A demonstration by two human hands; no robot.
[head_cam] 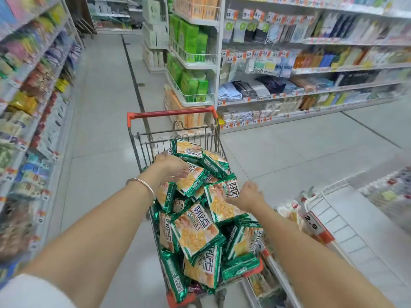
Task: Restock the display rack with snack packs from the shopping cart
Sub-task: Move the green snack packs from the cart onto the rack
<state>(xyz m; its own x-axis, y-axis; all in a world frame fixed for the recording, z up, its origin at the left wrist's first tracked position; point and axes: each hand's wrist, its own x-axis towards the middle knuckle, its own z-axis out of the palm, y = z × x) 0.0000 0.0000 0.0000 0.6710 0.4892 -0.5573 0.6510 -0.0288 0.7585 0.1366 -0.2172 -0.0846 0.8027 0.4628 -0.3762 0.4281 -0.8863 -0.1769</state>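
A: How far along is the restock?

B: Not far, I'd judge. The shopping cart (144,150) is heaped with green snack packs (195,232), piled above its wire walls, so most of the job is left.

A: And the display rack?

B: The white wire display rack (333,221) stands just right of the cart, with a 2.9 price tag (311,221) on its front edge. The tier in view is mostly bare wire. A few pale packets (287,211) lie at the end nearest the cart, too blurred to tell whether they are the same snack.

A: What are the 2 hands doing?

B: Both are out over the heap. The left hand (171,168), a bangle (142,185) on its wrist, lies with relaxed fingers across the upper packs and grasps nothing that I can see. The right hand (247,196) rests on a pack at the pile's right side. Its back faces the camera and hides the fingers, so I cannot tell whether it grips.

A: So nothing is crossing over?

B: No pack is lifted clear of the cart. Picking looks like the step in hand.
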